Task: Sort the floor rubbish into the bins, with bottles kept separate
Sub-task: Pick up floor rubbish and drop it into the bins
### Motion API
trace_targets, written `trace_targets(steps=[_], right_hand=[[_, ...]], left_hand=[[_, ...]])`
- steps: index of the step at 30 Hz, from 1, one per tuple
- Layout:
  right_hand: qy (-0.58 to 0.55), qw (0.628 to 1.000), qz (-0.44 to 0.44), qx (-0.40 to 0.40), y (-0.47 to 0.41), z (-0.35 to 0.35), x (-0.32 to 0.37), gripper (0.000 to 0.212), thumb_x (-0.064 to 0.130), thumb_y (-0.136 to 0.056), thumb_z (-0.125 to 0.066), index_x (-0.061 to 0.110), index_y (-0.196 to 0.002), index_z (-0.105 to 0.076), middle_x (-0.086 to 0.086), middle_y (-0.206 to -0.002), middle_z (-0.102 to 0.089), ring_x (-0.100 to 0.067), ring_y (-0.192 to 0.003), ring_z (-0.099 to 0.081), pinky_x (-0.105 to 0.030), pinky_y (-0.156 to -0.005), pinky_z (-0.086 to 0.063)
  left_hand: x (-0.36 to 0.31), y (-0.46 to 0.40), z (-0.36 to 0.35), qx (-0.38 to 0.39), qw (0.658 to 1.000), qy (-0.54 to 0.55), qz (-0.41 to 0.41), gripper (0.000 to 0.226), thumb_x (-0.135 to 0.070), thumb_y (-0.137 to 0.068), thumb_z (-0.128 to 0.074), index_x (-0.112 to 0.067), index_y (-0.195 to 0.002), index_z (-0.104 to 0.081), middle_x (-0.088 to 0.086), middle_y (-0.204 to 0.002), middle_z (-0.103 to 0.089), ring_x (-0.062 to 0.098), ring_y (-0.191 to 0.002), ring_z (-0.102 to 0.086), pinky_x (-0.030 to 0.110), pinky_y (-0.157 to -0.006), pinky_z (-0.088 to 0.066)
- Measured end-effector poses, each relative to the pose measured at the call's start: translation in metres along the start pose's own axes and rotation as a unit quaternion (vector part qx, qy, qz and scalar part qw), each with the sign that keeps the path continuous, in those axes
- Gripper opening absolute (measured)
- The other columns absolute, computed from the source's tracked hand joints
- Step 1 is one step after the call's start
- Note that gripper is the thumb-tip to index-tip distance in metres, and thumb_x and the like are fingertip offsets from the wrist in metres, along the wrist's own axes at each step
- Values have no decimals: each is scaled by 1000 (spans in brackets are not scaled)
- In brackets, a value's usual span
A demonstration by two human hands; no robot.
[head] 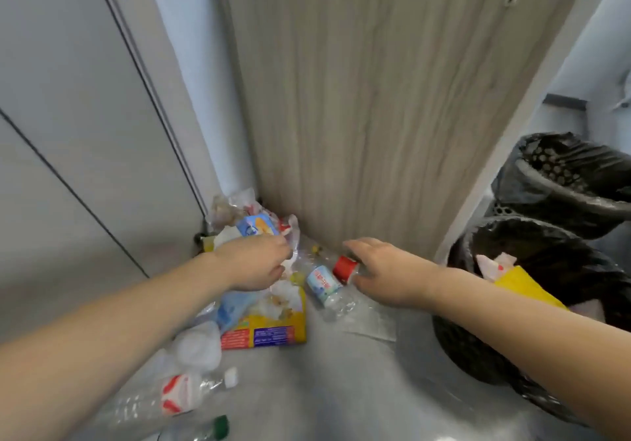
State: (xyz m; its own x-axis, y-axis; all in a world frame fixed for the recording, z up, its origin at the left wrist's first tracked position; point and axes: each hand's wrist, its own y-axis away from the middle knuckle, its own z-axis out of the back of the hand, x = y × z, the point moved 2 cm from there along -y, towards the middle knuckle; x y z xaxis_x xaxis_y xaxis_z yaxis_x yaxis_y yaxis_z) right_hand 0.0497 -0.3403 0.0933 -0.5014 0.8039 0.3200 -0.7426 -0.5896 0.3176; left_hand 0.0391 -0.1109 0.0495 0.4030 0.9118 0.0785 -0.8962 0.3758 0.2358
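Down at floor level, both bare arms reach into the corner where rubbish has gathered against a wood-grain cabinet panel (392,116). The left hand (256,263) has its fingers curled and pinched on a crumpled clear plastic wrapper (290,235) at the edge of the heap, apparently lifting soft litter away from what lies beneath it. The right hand (382,269) hangs over a small red cup (345,269) with its fingers bent and spread; it looks to be touching or just closing on the cup, but a firm grip cannot be told from this angle. Just beside the cup lies a small clear bottle (324,285) on its side, with a blue and white label. A yellow packet (273,324) lies flat below the left hand, and a white crumpled bag (199,346) sits beside it. Nearer the camera, a crushed bottle with a red and white label (177,396) and another bottle with a green cap (218,427) lie on the grey floor (341,389), still unsorted. To the right stand two black mesh bins lined with black bags: the nearer bin (461,345) already holds yellow and white wrappers, so it likely serves general waste, while the farther bin (532,174) shows no contents from here and may be meant for bottles
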Motion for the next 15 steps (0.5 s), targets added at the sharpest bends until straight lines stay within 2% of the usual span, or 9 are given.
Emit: trace_targets(steps=[6, 8, 12, 15], right_hand=[[55, 994, 73, 62, -78, -53, 96, 57, 29, -92, -49, 15, -144, -32, -9, -147, -39, -27, -132, -40, -37, -108, -36], [57, 992, 76, 83, -98, -70, 122, 59, 28, -93, -48, 17, -148, -28, -8, -150, -36, -27, -134, -39, -38, -109, -36], [21, 991, 68, 112, -132, -103, 161, 56, 25, -97, -45, 18, -149, -27, -5, -153, -32, -25, -138, -35, -37, -110, -34], [-57, 990, 22, 125, -154, -127, 179, 49, 20, -97, -45, 16, -145, -34, -6, -149, -39, -26, -129, -44, -32, -101, -39]], left_hand=[[118, 85, -73, 104, 974, 73, 190, 29, -25, -93, -47, -16, -119, -56, 5, -122, -59, 26, -108, -58, 31, -78, -47], [151, 110, -99, 107, 956, 113, 248, 31, -27, -94, -47, -16, -122, -56, 4, -126, -58, 25, -111, -57, 31, -85, -47], [186, 152, -168, 83, 892, 267, 356, 28, -27, -93, -52, -12, -116, -58, 6, -126, -58, 25, -111, -54, 28, -87, -42], [191, 170, -216, 55, 829, 385, 401, 52, -44, -78, -60, -14, -121, -56, 5, -130, -55, 22, -111, -55, 31, -93, -44]])
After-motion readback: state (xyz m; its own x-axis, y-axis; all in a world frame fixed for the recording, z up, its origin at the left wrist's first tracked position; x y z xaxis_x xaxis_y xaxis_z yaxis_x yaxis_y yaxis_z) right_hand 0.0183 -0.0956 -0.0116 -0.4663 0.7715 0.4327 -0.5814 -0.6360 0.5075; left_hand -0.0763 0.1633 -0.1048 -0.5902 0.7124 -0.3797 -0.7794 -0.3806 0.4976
